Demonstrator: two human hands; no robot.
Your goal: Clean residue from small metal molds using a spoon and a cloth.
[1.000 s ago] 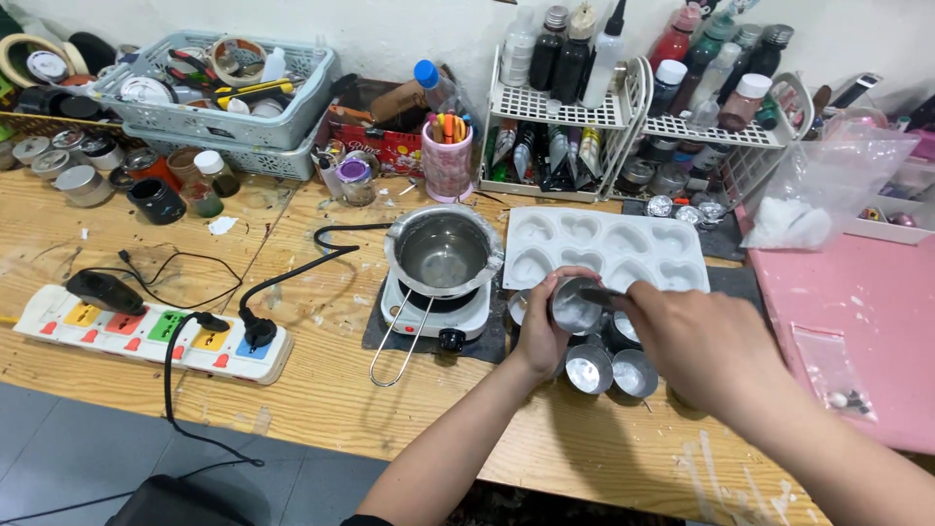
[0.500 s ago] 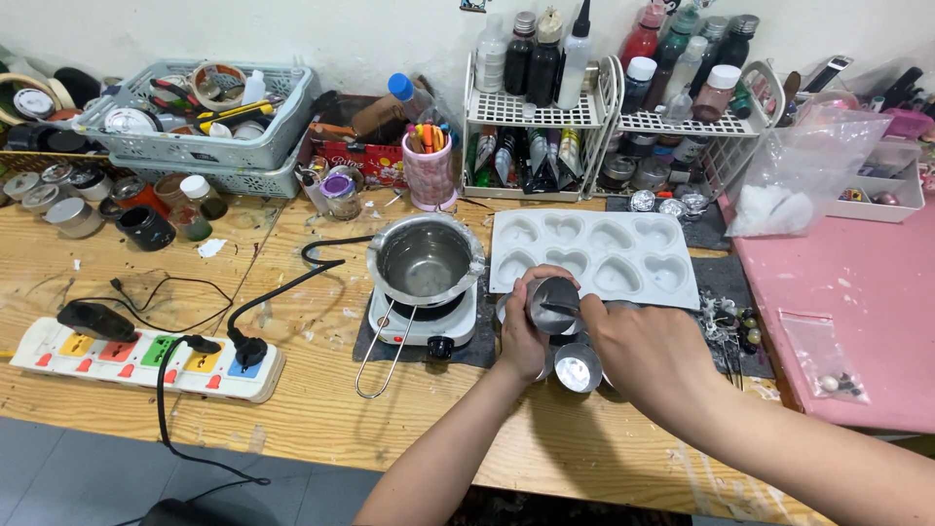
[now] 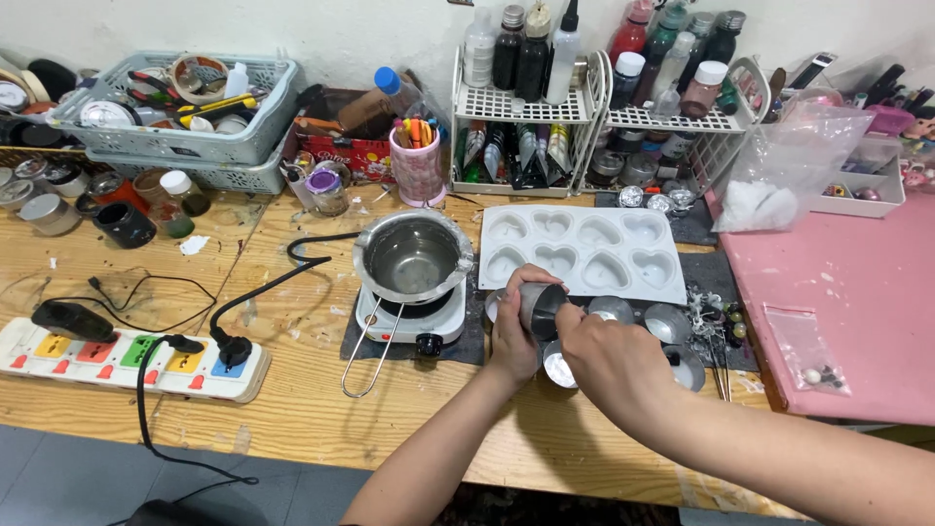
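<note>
Two hands on one tin [image 3: 542,304] | small, round, shiny metal, tilted | left hand [image 3: 513,334] fingers wrapped around it | right hand [image 3: 612,362] fingers grip its rim | just before mould [image 3: 581,251], beside pot [image 3: 413,258]

This is a home craft workshop, likely for candle or soap making. A worn wooden bench [image 3: 292,409] carries a small hotplate [image 3: 409,317] with a steel melting pot [image 3: 411,258], a white heart mould [image 3: 579,251] and small metal tins [image 3: 667,321]. White wire racks [image 3: 584,107] hold bottles of dye and liquids. Grey baskets [image 3: 185,136] overflow with tools and tape, beside a pen cup [image 3: 417,166], a power strip [image 3: 127,356] and a pink mat [image 3: 857,292].
</note>
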